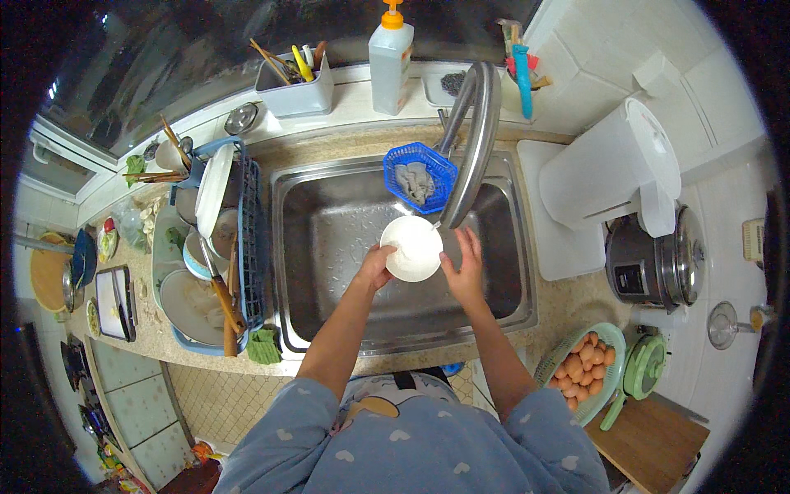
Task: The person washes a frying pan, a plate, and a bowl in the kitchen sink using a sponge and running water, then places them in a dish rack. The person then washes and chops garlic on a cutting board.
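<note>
Over the stainless steel sink [333,247] I have a small white bowl [412,248] just below the spout of the curved metal faucet [481,142]. My left hand [374,267] grips the bowl's left rim, its thumb on the inner side. On the opposite side my right hand [463,268] has its fingers apart, with the thumb at or very near the bowl's right edge; whether it touches is hard to tell. Something pale, perhaps water, shows inside the bowl. Behind it a blue plastic basket [421,178] with a grey cloth in it sits by the faucet's base.
Left of the sink stands a blue dish rack [252,247] crowded with bowls, a plate and a wooden-handled utensil. A tall pump bottle [390,68] is on the window ledge. To the right are a white plastic container [605,167], a rice cooker [648,259] and a basket of eggs [583,367].
</note>
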Action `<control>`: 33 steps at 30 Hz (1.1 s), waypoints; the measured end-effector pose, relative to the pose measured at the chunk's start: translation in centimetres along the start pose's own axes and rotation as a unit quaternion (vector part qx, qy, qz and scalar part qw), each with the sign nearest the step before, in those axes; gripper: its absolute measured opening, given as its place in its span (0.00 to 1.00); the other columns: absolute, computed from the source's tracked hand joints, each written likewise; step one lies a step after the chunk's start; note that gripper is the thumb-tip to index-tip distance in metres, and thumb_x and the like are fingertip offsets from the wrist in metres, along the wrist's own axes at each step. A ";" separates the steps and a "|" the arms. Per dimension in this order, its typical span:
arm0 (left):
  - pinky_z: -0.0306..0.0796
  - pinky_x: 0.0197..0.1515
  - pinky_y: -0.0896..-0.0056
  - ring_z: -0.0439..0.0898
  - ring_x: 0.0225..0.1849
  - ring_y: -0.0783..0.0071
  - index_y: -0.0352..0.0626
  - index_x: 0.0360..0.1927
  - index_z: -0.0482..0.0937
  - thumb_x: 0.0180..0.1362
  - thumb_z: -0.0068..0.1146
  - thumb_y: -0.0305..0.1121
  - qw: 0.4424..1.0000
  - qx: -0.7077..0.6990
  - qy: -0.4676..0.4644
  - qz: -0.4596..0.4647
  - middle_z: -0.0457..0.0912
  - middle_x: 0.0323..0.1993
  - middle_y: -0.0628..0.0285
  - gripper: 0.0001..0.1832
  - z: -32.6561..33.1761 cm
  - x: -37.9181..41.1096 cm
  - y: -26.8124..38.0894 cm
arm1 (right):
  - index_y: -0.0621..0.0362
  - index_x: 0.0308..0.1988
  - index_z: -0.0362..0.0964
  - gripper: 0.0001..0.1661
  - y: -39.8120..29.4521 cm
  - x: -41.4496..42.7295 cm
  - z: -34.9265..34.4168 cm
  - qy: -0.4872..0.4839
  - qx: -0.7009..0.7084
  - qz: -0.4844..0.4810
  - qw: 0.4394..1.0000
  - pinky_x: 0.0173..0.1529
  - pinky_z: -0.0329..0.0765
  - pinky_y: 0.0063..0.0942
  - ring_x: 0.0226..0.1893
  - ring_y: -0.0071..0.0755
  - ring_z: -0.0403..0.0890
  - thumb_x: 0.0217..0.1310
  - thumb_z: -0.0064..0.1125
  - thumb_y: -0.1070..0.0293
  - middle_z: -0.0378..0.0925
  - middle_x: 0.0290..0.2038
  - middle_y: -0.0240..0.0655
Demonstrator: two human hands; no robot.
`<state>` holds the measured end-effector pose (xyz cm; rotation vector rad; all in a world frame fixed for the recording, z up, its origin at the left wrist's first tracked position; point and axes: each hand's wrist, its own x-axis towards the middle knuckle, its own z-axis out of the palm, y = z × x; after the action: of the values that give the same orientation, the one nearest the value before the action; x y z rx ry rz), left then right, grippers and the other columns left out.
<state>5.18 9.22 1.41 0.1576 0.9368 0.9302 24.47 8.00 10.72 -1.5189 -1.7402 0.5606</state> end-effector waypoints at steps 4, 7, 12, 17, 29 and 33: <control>0.73 0.45 0.55 0.75 0.46 0.59 0.36 0.52 0.66 0.51 0.57 0.32 0.998 -0.060 -0.025 -0.001 0.74 0.45 0.55 0.25 1.9 0.4 -1.3 | 0.58 0.57 0.57 0.37 -2.7 0.0 -1.4 -0.099 0.034 0.141 0.984 0.58 0.59 0.42 0.46 0.50 0.73 0.47 0.59 0.61 0.71 0.46 0.50; 0.68 0.51 0.54 0.74 0.48 0.58 0.36 0.52 0.66 0.51 0.60 0.36 0.994 -0.056 -0.086 -0.027 0.74 0.47 0.55 0.27 2.4 0.8 -2.3 | 0.61 0.55 0.60 0.35 -5.0 0.0 -2.5 -0.128 -0.129 0.067 0.981 0.52 0.67 0.40 0.38 0.52 0.78 0.48 0.56 0.58 0.75 0.40 0.50; 0.76 0.39 0.57 0.78 0.41 0.57 0.35 0.51 0.67 0.47 0.57 0.37 0.979 0.171 -0.070 -0.084 0.76 0.42 0.51 0.27 3.0 -0.6 -0.7 | 0.64 0.53 0.62 0.31 -3.0 1.5 -3.1 -0.231 -0.156 0.223 0.934 0.47 0.70 0.44 0.34 0.51 0.79 0.51 0.49 0.55 0.78 0.33 0.48; 0.78 0.21 0.65 0.81 0.23 0.55 0.20 0.41 0.70 0.47 0.48 0.39 0.917 0.374 -0.037 -0.134 0.78 0.31 0.44 0.27 4.4 -4.5 5.3 | 0.64 0.47 0.66 0.24 2.8 0.6 -1.7 -0.320 0.176 0.414 0.834 0.36 0.73 0.39 0.31 0.32 0.78 0.54 0.46 0.57 0.78 0.30 0.38; 0.69 0.46 0.58 0.74 0.43 0.46 0.46 0.49 0.70 0.47 0.44 0.20 0.749 0.557 0.131 0.335 0.76 0.41 0.49 0.23 0.7 -11.5 4.2 | 0.63 0.49 0.64 0.23 -2.1 -2.5 4.4 -0.334 0.167 0.309 0.875 0.43 0.69 0.29 0.39 0.33 0.76 0.54 0.51 0.65 0.75 0.42 0.40; 0.67 0.48 0.56 0.72 0.47 0.46 0.48 0.55 0.64 0.43 0.45 0.15 0.726 0.565 0.144 0.364 0.72 0.49 0.48 0.31 0.6 -15.1 4.8 | 0.63 0.50 0.64 0.23 -2.1 -3.9 7.5 -0.176 0.150 0.090 0.969 0.50 0.68 0.34 0.44 0.47 0.74 0.52 0.52 0.71 0.74 0.42 0.44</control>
<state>-1.08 1.14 13.53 1.5693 1.7058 0.9629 17.48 4.87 6.63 -1.4284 -1.6837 1.1926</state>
